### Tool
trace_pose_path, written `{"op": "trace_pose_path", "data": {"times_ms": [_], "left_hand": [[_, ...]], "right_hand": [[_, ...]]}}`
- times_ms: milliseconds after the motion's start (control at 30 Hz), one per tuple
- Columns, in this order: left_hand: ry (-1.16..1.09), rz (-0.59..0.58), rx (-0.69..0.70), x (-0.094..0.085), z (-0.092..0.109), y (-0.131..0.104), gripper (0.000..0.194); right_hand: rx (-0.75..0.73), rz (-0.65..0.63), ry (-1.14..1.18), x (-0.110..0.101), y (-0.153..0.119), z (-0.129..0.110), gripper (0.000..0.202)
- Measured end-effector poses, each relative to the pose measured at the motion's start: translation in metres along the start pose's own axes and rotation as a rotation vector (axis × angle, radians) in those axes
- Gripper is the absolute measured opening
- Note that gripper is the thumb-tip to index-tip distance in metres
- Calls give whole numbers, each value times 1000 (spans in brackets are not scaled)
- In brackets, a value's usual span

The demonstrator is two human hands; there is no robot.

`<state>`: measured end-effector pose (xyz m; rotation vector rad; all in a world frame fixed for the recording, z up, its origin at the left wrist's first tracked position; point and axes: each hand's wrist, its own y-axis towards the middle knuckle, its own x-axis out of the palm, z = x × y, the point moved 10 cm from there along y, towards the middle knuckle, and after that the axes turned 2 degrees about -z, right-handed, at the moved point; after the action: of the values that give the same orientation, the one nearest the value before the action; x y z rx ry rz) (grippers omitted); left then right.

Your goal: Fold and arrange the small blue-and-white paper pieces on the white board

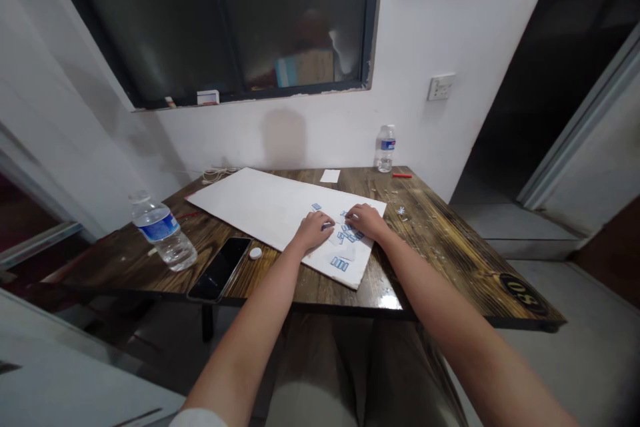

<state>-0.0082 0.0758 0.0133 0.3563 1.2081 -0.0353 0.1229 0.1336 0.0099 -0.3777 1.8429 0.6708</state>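
Observation:
A long white board (260, 203) lies aslant on the wooden table, and both hands are over its right part. Small paper pieces with blue marks (345, 236) are scattered between the hands, some overlapping. My left hand (314, 230) has its fingers curled together at the left side of the pieces; a bit of blue shows at its fingertips, too small to make out. My right hand (366, 220) bends its fingers down onto the pieces from the right, and its fingertips are partly hidden. A striped blue-and-white piece (339, 263) lies nearer the board's front edge, another (317, 207) behind my left hand.
Left of the board are a water bottle (163, 230), a black phone (220, 269) and a white cap (255, 253). Another bottle (386, 149), a red pen-like stick (402, 175) and a white paper (330, 176) stand or lie along the back. Scraps (401, 211) dot the table's right side.

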Motion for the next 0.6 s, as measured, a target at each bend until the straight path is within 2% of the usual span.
{"op": "trace_pose_path", "data": {"times_ms": [333,600], "left_hand": [[-4,22,13,-4,1,-3,21],[-32,65,-32,-11,-3,-3,18]], "right_hand": [[23,19,161,-5,1,8,10],[47,18,249,-7,4,20,16]]}}
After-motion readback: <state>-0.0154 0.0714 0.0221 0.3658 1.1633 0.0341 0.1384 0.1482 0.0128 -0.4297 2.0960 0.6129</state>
